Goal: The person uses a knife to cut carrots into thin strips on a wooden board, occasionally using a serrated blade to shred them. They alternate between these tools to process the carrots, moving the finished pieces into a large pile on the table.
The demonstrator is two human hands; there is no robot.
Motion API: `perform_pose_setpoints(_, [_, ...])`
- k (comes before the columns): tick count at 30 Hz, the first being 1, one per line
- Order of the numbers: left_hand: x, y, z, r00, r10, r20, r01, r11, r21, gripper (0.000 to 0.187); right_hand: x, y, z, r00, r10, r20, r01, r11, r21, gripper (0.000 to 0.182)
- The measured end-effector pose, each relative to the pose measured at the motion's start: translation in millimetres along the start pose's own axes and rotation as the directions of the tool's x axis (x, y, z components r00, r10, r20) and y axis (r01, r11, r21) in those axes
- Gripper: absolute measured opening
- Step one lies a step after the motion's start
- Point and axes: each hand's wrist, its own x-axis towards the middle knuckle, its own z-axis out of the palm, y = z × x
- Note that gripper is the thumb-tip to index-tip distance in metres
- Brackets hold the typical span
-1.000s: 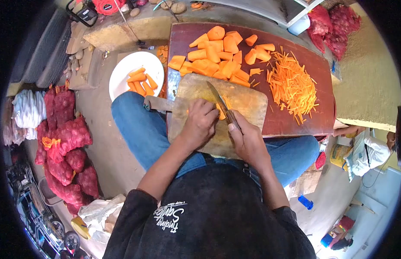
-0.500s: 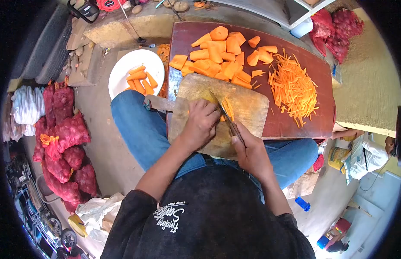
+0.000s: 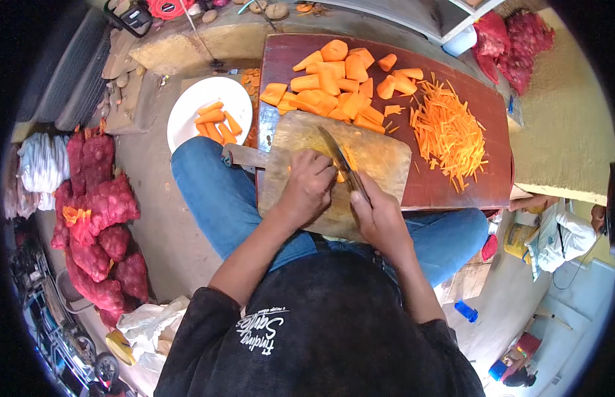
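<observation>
A wooden cutting board (image 3: 380, 152) lies across my lap and the table edge, with its handle at the left. My left hand (image 3: 309, 185) is closed, fingers curled on a carrot piece (image 3: 340, 177) that is mostly hidden beneath them. In my right hand (image 3: 385, 218) is a kitchen knife (image 3: 338, 153). Its blade points up and left, right beside my left fingertips. Some thin carrot strips (image 3: 350, 157) lie on the board along the blade's right side.
On the red table (image 3: 496, 178), large peeled carrot chunks (image 3: 327, 83) lie beyond the board, and a heap of shredded carrot (image 3: 450, 135) sits at the right. A white bowl (image 3: 178, 119) by my left knee holds several carrots. Red mesh sacks (image 3: 102, 218) stand at the left.
The knife blade has shifted slightly left and shows more of its flat side, covering part of the strips. My right hand has moved a little left with it. My left hand stays nearly still.
</observation>
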Motion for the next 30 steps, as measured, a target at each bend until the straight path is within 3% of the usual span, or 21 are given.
perform_pose_setpoints(2, [0, -1, 2, 1.0, 0.003, -0.02, -0.004, 1.0, -0.015, 0.024, 17, -12, -5, 0.999, 0.038, 0.035, -0.039, 0.999, 0.009, 0.042])
perform_pose_setpoints(8, [-2, 0, -1, 1.0, -0.013, -0.018, 0.012, 1.0, -0.019, 0.023, -11, 2, 6, 0.989, -0.127, -0.079, 0.123, 0.991, -0.061, 0.038])
perform_pose_setpoints(14, [-1, -5, 2, 0.999, 0.032, -0.04, -0.032, 0.999, -0.014, 0.024, 17, -14, -3, 1.0, -0.022, 0.016, 0.022, 0.999, 0.024, 0.039])
perform_pose_setpoints(20, [-1, 0, -2, 1.0, 0.007, -0.028, -0.007, 1.0, -0.02, 0.022, -4, 0, 7, 0.99, -0.134, -0.041, 0.133, 0.991, -0.032, 0.04])
perform_pose_setpoints(30, [-2, 2, -3, 1.0, -0.009, -0.008, 0.009, 1.0, -0.002, 0.022, -6, -6, 5, 1.0, -0.015, -0.014, 0.015, 1.0, 0.017, 0.042])
